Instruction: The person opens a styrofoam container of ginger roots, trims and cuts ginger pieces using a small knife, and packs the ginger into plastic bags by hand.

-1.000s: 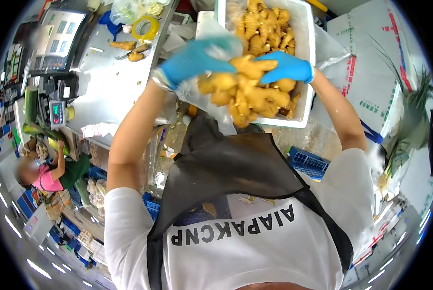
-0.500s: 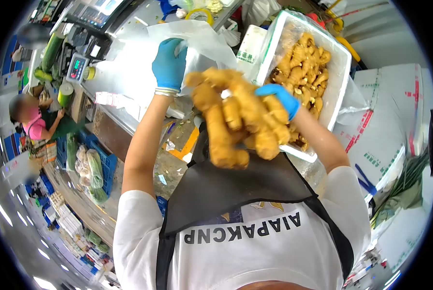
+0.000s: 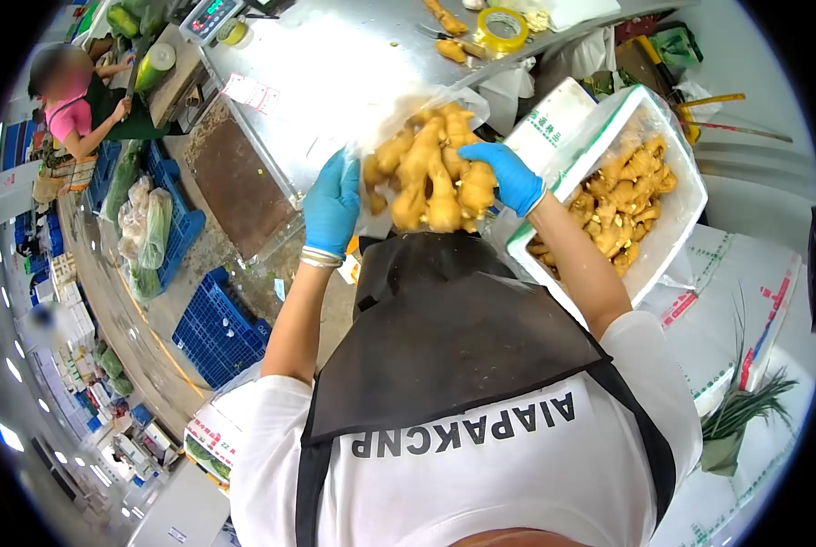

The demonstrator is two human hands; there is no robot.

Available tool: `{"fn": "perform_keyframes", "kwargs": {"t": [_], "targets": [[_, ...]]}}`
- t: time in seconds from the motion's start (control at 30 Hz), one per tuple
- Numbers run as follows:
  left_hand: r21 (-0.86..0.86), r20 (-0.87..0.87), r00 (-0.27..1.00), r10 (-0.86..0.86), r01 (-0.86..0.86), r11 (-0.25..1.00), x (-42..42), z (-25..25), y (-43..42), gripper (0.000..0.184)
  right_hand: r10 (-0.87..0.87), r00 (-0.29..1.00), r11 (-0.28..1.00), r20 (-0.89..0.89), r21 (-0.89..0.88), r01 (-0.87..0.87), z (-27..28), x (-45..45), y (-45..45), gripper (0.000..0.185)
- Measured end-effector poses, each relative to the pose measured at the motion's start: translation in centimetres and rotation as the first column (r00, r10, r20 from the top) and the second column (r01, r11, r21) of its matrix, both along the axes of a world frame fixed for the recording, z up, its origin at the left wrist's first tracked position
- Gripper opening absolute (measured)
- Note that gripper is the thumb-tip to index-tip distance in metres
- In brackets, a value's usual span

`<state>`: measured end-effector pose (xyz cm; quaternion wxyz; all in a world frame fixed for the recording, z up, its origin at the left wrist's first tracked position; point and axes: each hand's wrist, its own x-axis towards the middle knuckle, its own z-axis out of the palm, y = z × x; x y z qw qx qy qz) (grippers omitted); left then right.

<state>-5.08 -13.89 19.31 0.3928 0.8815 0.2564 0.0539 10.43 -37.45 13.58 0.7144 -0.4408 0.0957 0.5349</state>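
Note:
A large, knobbly piece of ginger [image 3: 431, 173] is held up in front of my apron, over the near edge of the metal table. My right hand [image 3: 506, 175], in a blue glove, grips it on its right side. On the other side, my blue-gloved left hand [image 3: 332, 202] holds a thin clear plastic bag [image 3: 368, 221] close against the ginger. The bag shows behind and to the left of the ginger; how much it covers is hard to see. To the right, a white foam box [image 3: 680, 211] contains more ginger [image 3: 622, 205].
On the metal table [image 3: 317, 55] are yellow tape [image 3: 502, 32], small ginger pieces [image 3: 451, 50] and a digital scale [image 3: 210, 16]. A blue crate [image 3: 218, 333] stands on the floor at left. A co-worker in pink [image 3: 71, 114] is at the far left. White cartons [image 3: 736, 292] stand at right.
The ginger has moved up and away from me, against the plastic bag. My left hand has come lower and closer to it. The view has shifted, showing more floor at left.

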Motion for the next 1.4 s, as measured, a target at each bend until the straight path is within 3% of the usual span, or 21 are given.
{"fn": "perform_keyframes", "kwargs": {"t": [0.13, 0.2, 0.23, 0.37, 0.47, 0.57, 0.6, 0.63, 0.7, 0.8, 0.83, 0.93, 0.97, 1.1, 1.13, 1.2, 1.23, 1.27, 1.3, 1.33, 1.4], "targets": [[0.196, -0.122, 0.955, -0.271, 0.291, 0.937, -2.7, 2.3, 5.3, 0.041, 0.128, 0.977, 0.990, 0.168, 0.031, -0.135, 1.8, -0.8, 7.5, 0.040], [0.267, -0.130, 0.910, -0.394, 0.414, 0.870, -4.8, 3.1, 7.7, 0.042, -0.008, 0.992, 0.992, 0.126, 0.123, -0.007, 1.5, -2.3, 12.9, 0.037], [0.167, -0.170, 0.929, -0.329, 0.356, 0.919, -5.6, 4.3, 8.7, 0.038, -0.037, 0.999, 0.994, 0.035, 0.099, 0.034, 1.2, -3.2, 15.6, 0.035], [0.366, 0.258, 0.958, 0.128, -0.219, 0.904, -11.1, -0.6, 18.4, 0.063, -0.161, 0.974, 0.974, -0.157, 0.132, 0.183, -0.9, -8.3, 28.1, 0.031], [0.384, 0.477, 0.705, 0.525, -0.704, 0.597, -15.2, -7.0, 25.9, 0.021, -0.127, 0.974, 0.977, -0.189, 0.146, 0.156, -2.1, -11.5, 36.5, 0.031], [0.032, 0.154, 0.663, 0.733, -0.745, 0.667, -19.8, -9.7, 30.3, 0.009, -0.052, 0.939, 0.995, -0.340, 0.061, 0.077, -4.0, -13.8, 44.0, 0.031], [0.014, 0.235, 0.678, 0.696, -0.718, 0.695, -20.2, -9.1, 29.7, 0.019, 0.090, 0.990, 0.996, 0.107, -0.033, -0.087, -6.1, -14.7, 45.8, 0.031], [-0.014, 0.230, 0.736, 0.636, -0.651, 0.759, -21.2, -8.4, 29.0, 0.019, 0.263, 0.816, 0.964, 0.514, -0.184, -0.194, -9.4, -15.7, 47.3, 0.030], [0.015, 0.269, 0.827, 0.494, -0.516, 0.856, -21.5, -6.6, 27.5, 0.020, -0.128, 0.961, 0.969, 0.245, -0.176, 0.174, -10.2, -17.9, 52.0, 0.028], [-0.181, 0.195, 0.702, 0.685, -0.660, 0.729, -23.4, -11.8, 30.5, 0.021, -0.079, 0.972, 0.971, 0.223, -0.204, 0.125, -14.8, -18.1, 55.1, 0.030], [-0.250, 0.127, 0.633, 0.763, -0.724, 0.643, -24.6, -14.3, 31.4, 0.021, -0.063, 0.998, 0.968, 0.004, -0.245, 0.062, -15.6, -18.2, 56.0, 0.024], [-0.413, -0.036, 0.824, 0.565, -0.528, 0.742, -27.6, -19.7, 33.0, 0.012, 0.016, 0.968, 0.993, -0.252, -0.107, -0.044, -18.1, -20.0, 57.9, 0.021], [-0.431, -0.071, 0.822, 0.565, -0.536, 0.726, -27.0, -19.0, 33.1, 0.015, 0.283, 0.957, 0.948, 0.055, -0.165, -0.271, -19.6, -20.6, 58.9, 0.017], [-0.536, -0.012, 0.670, 0.742, -0.631, 0.561, -25.3, -20.5, 37.6, 0.024, -0.109, 0.894, 0.994, -0.435, -0.029, 0.107, -29.6, -22.8, 63.9, 0.021], [-0.476, -0.027, 0.674, 0.738, -0.658, 0.583, -25.2, -21.2, 38.9, 0.025, 0.066, 0.997, 0.998, -0.033, 0.023, -0.066, -31.0, -23.5, 63.8, 0.023], [-0.354, -0.069, 0.679, 0.731, -0.702, 0.618, -25.7, -22.7, 40.8, 0.025, -0.128, 0.885, 0.990, -0.448, -0.009, 0.139, -33.3, -23.4, 65.0, 0.022], [-0.315, -0.032, 0.692, 0.721, -0.692, 0.650, -25.8, -23.3, 41.1, 0.028, 0.255, 0.966, 0.964, 0.039, -0.085, -0.251, -32.1, -22.8, 64.3, 0.023], [-0.294, -0.054, 0.712, 0.701, -0.682, 0.670, -26.2, -23.7, 41.0, 0.028, 0.641, 0.644, 0.768, 0.418, -0.339, -0.544, -29.7, -21.9, 63.1, 0.025], [-0.277, -0.073, 0.731, 0.679, -0.669, 0.690, -26.8, -24.0, 40.8, 0.028, 0.803, 0.076, 0.533, 0.591, -0.655, -0.535, -27.4, -21.1, 61.8, 0.027], [-0.260, -0.081, 0.749, 0.657, -0.653, 0.712, -27.0, -24.4, 40.6, 0.028, 0.801, 0.084, 0.538, 0.593, -0.650, -0.538, -26.4, -21.0, 61.0, 0.028], [-0.206, -0.147, 0.766, 0.625, -0.642, 0.739, -28.1, -26.2, 39.8, 0.029, 0.646, 0.721, 0.761, 0.249, -0.277, -0.586, -25.0, -21.3, 58.5, 0.030]]}}
